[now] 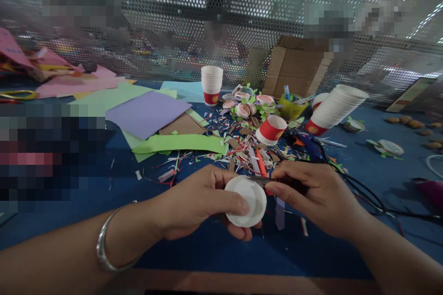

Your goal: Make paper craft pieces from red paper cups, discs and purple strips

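From my seat at the feed, I see the left hand (204,205) closed on a shallow white paper cup base (257,200): the thumb presses flat into its inside, and the other fingers curl behind and beneath it. The right hand (311,189) is drawn narrow, thumb and index finger pinching a dark, slim-bladed tool (258,179); the palm side hides its handle, so I can't tell its exact kind. Its blade meets the base's upper right rim.

The base is round, with a thin, slightly uneven rim, and is tilted so its hollow faces me. It is held above the near part of the blue tabletop (221,255), in front of scattered paper scraps (194,161). Beyond the hands, a red-and-white paper cup section (272,131) lies tipped among the scraps.
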Demonstrator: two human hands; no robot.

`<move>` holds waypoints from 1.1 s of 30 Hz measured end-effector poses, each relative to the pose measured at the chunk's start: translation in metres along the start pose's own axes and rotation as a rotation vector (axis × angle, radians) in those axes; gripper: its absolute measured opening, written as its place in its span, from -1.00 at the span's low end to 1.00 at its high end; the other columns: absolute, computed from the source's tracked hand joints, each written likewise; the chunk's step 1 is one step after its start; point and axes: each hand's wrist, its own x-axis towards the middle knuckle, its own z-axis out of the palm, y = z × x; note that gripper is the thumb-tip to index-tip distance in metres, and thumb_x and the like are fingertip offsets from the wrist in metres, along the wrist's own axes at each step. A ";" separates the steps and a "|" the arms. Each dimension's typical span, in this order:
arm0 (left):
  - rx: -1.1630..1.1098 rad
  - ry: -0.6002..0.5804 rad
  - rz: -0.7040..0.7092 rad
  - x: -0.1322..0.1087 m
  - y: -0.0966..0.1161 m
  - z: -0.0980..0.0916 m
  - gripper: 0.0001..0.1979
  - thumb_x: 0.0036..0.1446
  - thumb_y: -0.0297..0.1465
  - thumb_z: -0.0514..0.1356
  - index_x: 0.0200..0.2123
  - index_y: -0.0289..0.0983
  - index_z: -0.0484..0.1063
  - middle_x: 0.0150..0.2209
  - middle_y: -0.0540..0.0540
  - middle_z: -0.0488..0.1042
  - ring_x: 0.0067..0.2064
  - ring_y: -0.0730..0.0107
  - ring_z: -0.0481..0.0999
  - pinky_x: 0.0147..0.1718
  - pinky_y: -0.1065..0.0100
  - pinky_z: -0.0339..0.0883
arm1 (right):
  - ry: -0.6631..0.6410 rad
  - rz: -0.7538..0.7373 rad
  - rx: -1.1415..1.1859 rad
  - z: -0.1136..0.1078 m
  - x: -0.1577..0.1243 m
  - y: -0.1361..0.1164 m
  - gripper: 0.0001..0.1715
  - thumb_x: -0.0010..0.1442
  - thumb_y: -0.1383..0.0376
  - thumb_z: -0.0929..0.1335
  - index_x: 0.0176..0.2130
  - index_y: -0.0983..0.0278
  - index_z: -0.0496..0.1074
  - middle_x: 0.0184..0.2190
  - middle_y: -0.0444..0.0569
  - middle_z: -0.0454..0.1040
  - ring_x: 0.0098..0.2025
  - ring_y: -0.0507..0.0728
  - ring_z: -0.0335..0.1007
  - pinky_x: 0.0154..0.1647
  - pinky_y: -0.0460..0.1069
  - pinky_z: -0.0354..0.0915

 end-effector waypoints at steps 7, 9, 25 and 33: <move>-0.021 -0.009 -0.015 0.002 -0.001 -0.001 -0.87 0.03 -0.44 0.36 -0.32 -0.37 0.62 -0.38 -0.12 0.66 -0.46 0.48 0.63 -0.48 0.59 0.48 | -0.001 0.007 0.002 0.000 0.002 -0.001 -0.63 0.41 0.13 0.34 -0.38 0.26 0.49 -0.55 -0.20 0.35 -0.52 -0.03 0.20 -0.47 -0.08 0.12; -0.018 -0.013 -0.014 0.001 -0.002 -0.002 -0.87 0.03 -0.45 0.35 -0.32 -0.37 0.62 -0.38 -0.12 0.66 -0.46 0.48 0.63 -0.48 0.60 0.48 | 0.009 -0.002 -0.007 0.000 0.002 -0.002 -0.64 0.40 0.14 0.34 -0.38 0.27 0.49 -0.56 -0.21 0.34 -0.52 -0.04 0.20 -0.48 -0.09 0.12; -0.039 0.010 -0.002 0.002 0.002 -0.003 -0.87 -0.02 -0.44 0.38 -0.36 -0.39 0.63 -0.40 -0.14 0.65 -0.48 0.48 0.61 -0.50 0.60 0.49 | 0.065 0.000 -0.014 0.000 0.000 -0.001 -0.66 0.41 0.15 0.34 -0.38 0.26 0.44 -0.53 -0.20 0.34 -0.51 -0.04 0.23 -0.45 -0.11 0.17; -0.039 0.002 -0.005 0.002 -0.002 -0.003 -0.89 -0.01 -0.46 0.36 -0.37 -0.38 0.63 -0.40 -0.13 0.66 -0.48 0.46 0.62 -0.50 0.58 0.50 | 0.016 0.013 -0.021 0.000 0.003 0.000 -0.62 0.41 0.12 0.32 -0.39 0.26 0.45 -0.54 -0.20 0.34 -0.51 -0.04 0.21 -0.46 -0.10 0.14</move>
